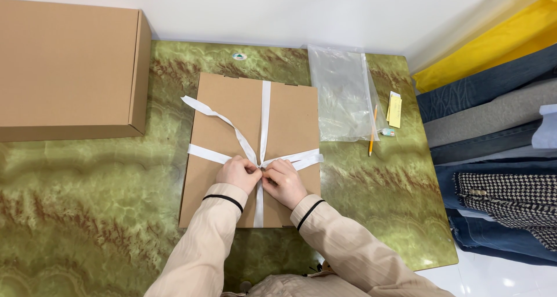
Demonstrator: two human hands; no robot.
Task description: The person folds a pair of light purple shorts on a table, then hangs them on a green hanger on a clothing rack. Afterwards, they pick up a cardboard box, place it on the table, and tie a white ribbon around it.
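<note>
White flat fabric ribbon [265, 108] crosses over the flat brown cardboard box [226, 128], which lies mid-table on the green marbled tabletop [87, 204].

Head view:
- Left hand [239, 174] and right hand [284, 182] meet at the ribbon crossing on the box's near half. Both are clenched, fingers pinching ribbon right at the crossing (exact strands hidden under the fingers).
- One loose ribbon tail runs up-left across the lid; two ends trail right past the box edge.
- Handling judgement: ribbon looks light, limp and fairly slick, so it likely slips unless pinched close to the crossing and kept taut. Box looks stiff and light; best held by its edges, since pressing the lid centre could dent it.
- Larger brown cardboard box [69, 65] sits at far left, well apart.
- Clear plastic zip bag [342, 96] lies just right of the wrapped box; yellow pencil [372, 131] lies along the bag's right edge, and yellow paper tag [394, 110] is beside it.
- Folded clothes [493, 117] are stacked off the right table edge.
</note>
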